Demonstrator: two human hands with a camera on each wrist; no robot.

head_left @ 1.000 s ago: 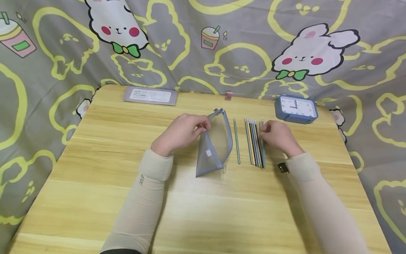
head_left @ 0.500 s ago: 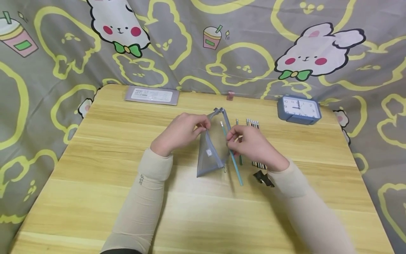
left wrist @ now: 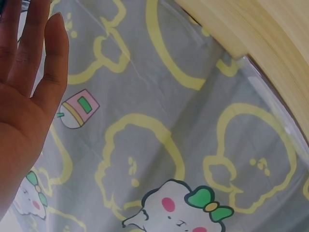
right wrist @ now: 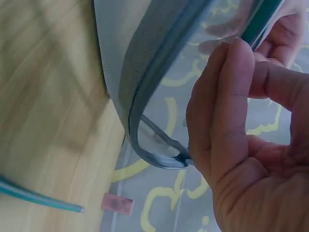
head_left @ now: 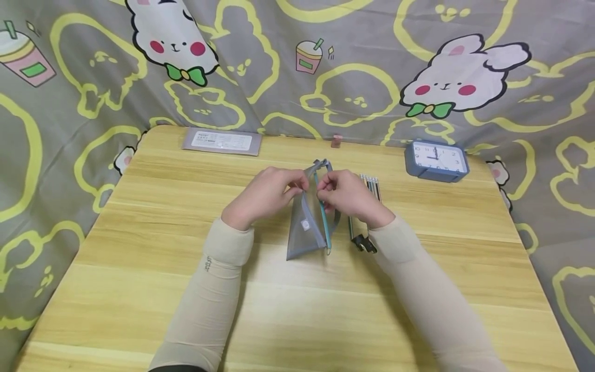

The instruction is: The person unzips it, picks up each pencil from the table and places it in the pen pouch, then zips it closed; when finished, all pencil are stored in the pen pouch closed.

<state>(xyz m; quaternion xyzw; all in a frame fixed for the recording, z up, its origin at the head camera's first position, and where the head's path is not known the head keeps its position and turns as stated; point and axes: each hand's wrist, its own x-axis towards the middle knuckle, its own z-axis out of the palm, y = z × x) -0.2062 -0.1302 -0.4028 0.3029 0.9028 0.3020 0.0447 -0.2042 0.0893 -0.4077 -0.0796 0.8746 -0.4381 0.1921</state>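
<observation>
The left hand (head_left: 262,196) is pinching the mesh pouch (head_left: 299,238), which is gaping between both hands; the right hand (head_left: 355,196) is gripping a teal pencil (head_left: 325,219) at the mouth, apparently inserting it. The next move is probably calling for lowering the pencil inside, then releasing.

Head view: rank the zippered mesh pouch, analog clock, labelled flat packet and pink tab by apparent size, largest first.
1. Zippered mesh pouch
2. Analog clock and labelled flat packet: too close to rank; the packet looks longer, the clock taller.
3. Pink tab
</observation>
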